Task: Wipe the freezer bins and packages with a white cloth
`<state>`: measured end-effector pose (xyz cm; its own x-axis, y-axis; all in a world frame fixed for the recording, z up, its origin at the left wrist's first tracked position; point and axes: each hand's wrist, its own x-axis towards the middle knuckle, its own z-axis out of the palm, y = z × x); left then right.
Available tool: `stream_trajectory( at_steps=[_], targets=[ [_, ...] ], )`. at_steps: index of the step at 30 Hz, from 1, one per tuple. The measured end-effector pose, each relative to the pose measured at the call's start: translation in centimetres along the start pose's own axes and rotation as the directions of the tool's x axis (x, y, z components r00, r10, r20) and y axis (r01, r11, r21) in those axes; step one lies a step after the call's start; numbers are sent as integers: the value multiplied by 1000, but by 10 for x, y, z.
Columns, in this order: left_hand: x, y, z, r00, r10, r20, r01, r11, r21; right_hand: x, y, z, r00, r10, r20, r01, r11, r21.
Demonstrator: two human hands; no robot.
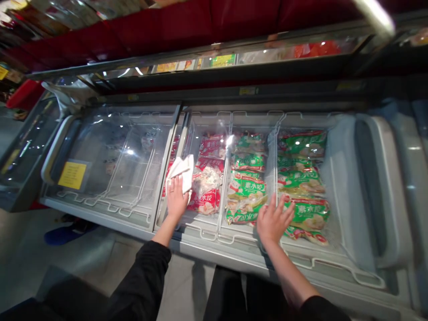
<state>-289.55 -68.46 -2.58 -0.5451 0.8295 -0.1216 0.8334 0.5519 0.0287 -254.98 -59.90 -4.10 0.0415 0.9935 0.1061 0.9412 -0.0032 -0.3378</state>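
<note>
A folded white cloth (pixel 183 168) lies against the sliding glass lid of a chest freezer, near the metal frame at mid-length. My left hand (pixel 176 198) holds it there, the fingers laid over its lower part. Farther right, my right hand (pixel 274 219) is open, fingers spread, and appears to rest on the glass with no object in it. Beneath the lid, red dumpling bags (pixel 204 200) show near the cloth. Green dumpling bags (pixel 248 186) fill the middle basket, and more green bags (pixel 306 209) lie beyond my right hand.
The left lid (pixel 100 147) carries a yellow notice (pixel 72 174) and a curved handle (pixel 55 151). Another large handle (pixel 391 191) stands at the right end. Wire baskets divide the freezer. Shelving with a dark red front (pixel 187 26) overhangs the back. A blue object (pixel 68 232) lies on the floor.
</note>
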Motion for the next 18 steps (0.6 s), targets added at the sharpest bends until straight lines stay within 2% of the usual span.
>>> stream_trajectory(
  at_steps=[2,4,7,9,11,12,13,15,16,18],
  targets=[
    [24,13,-4,981,-182,-70,180,983,-35,-1,-1,-4,999,12,37,-14,999,49],
    [49,39,-6,952,-282,-120,278,959,-54,-1,-3,-9,997,23,69,-30,994,103],
    [83,94,-6,950,-271,-154,262,962,-77,1,-5,-15,994,58,96,-72,986,149],
    [93,138,-5,977,-159,-144,147,985,-92,4,-7,-19,990,80,119,-97,984,150],
    [88,185,-2,993,29,-114,-42,992,-117,7,-9,-23,983,90,157,-111,985,135],
    [81,207,-1,985,145,-94,-157,978,-137,8,-10,-25,979,93,181,-116,986,120],
    [72,227,1,954,290,-70,-298,940,-167,9,-10,-27,974,96,204,-119,988,102],
    [51,257,4,847,530,-26,-523,826,-209,11,-10,-29,967,96,238,-115,991,68],
    [42,266,5,792,610,-8,-597,772,-219,11,-9,-29,966,91,244,-108,992,57],
    [31,268,5,720,694,22,-675,707,-211,11,-7,-29,969,73,237,-88,995,55]
  ],
)
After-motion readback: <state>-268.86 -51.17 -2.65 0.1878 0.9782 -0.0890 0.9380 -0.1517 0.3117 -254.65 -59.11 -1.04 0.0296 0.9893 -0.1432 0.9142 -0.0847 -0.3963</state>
